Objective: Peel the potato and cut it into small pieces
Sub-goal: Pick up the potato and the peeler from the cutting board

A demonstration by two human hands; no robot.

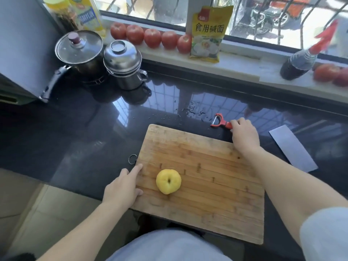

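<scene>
Fingers of the right hand curl on the peeler at two o'clock; left fingers lie straight, steadying the board beneath the peeled potato, ready for cutting.

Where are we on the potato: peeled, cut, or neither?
Peeling looks done: the potato sits whole, bare and yellow on the cutting board. The right hand holds the red peeler down on the counter; the left hand rests at the board's edge. Cutting is left; the cleaver lies untouched.
</scene>
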